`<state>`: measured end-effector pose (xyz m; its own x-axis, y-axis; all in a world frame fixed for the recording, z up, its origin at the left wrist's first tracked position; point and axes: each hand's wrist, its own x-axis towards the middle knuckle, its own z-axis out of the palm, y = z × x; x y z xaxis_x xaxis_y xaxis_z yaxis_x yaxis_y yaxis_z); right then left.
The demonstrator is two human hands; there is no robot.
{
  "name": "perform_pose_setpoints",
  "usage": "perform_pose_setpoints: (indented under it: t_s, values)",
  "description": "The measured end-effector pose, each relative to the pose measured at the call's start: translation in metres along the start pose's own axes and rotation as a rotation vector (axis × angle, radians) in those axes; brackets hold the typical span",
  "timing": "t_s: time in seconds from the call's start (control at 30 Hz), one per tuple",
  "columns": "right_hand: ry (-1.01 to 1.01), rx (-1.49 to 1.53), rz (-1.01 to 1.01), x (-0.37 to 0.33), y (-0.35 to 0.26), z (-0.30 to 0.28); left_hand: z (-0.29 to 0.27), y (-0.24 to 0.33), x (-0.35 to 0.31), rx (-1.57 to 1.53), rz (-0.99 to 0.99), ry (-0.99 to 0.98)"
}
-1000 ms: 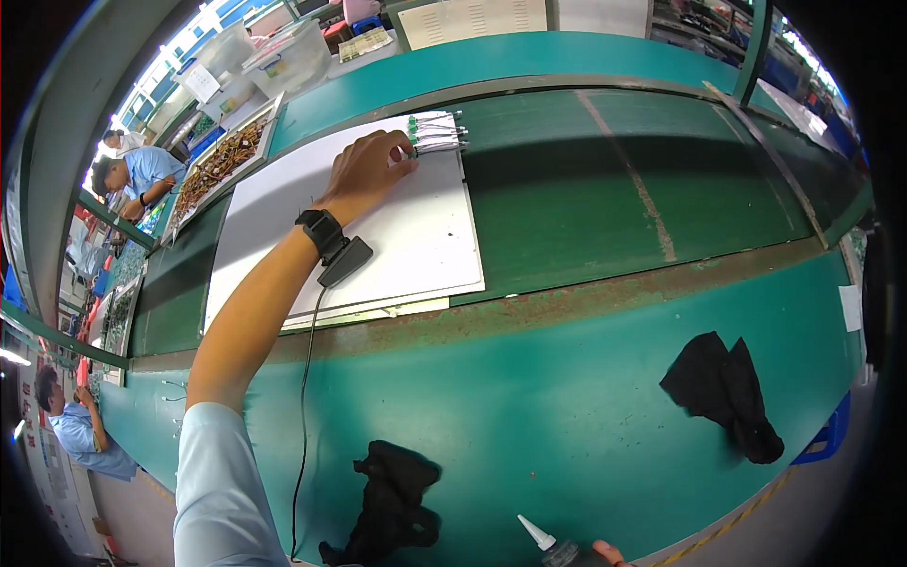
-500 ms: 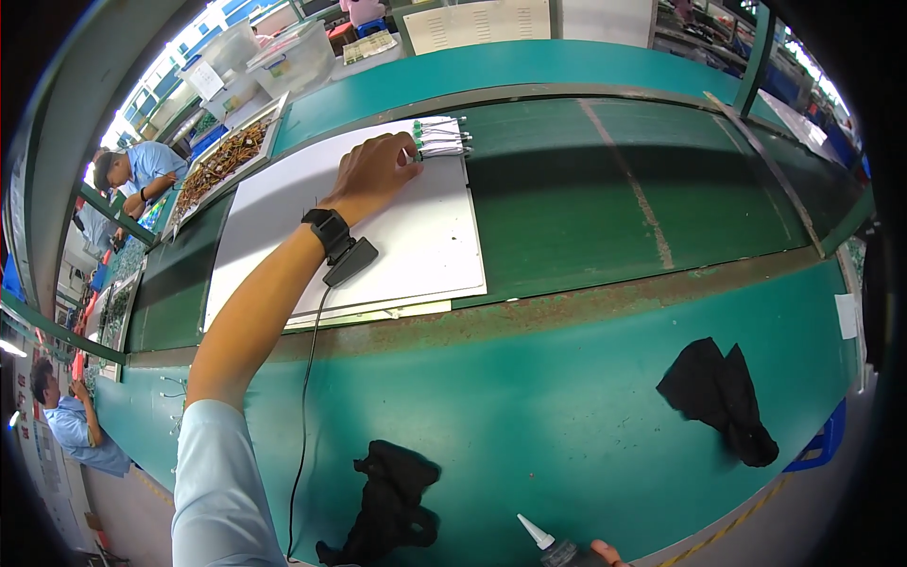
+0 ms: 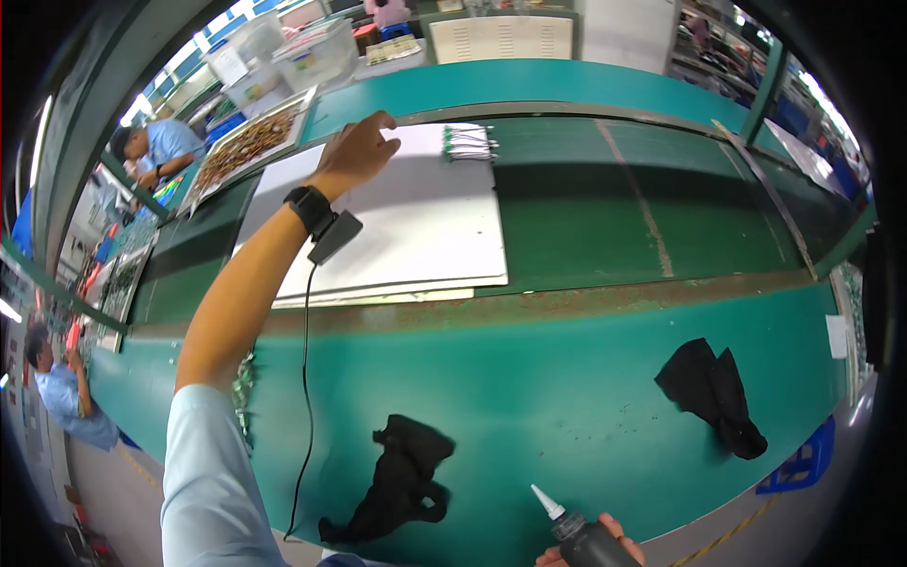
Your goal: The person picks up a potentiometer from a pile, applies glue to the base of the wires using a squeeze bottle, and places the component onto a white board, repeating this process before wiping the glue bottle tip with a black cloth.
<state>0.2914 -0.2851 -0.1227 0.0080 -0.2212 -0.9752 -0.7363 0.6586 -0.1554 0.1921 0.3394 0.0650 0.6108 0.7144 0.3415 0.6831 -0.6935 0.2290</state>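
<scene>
My left hand (image 3: pixel 357 153) hovers over the left part of a white board (image 3: pixel 425 227), its thumb and forefinger apart with nothing between them. A black strap with a small black box (image 3: pixel 335 238) and a cable sits on that wrist. To the right of the hand, at the board's far right corner, lies a row of small white wired parts with green ends (image 3: pixel 470 144). At the lower edge my right hand (image 3: pixel 612 527) is wrapped around a dark squeeze bottle (image 3: pixel 590 543) with a white pointed nozzle, tilted up and left.
Two black cloths (image 3: pixel 402 477) (image 3: pixel 713 397) lie on the green bench (image 3: pixel 529 378). Small green-and-white parts (image 3: pixel 244 392) are beside my left forearm. A tray of brown parts (image 3: pixel 250 146) and clear bins (image 3: pixel 321 57) stand at far left. Two people in blue work at left.
My left hand has moved left, away from the row of wired parts, and its fingers have parted. The bottle and my right hand have come further into view. The view has shifted slightly.
</scene>
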Motion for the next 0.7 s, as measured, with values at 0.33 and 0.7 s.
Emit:
perform_pose_setpoints:
  t_s: [0.33,0.7]
  values:
    - [-0.473,-0.377,-0.876,-0.045,0.04,0.017,-0.12,-0.176,-0.076,-0.401,-0.415,-0.109]
    - [-1.054,-0.319,-1.707,-0.114,0.079,0.016,-0.126,-0.213,-0.254,-0.31,-0.495,0.143]
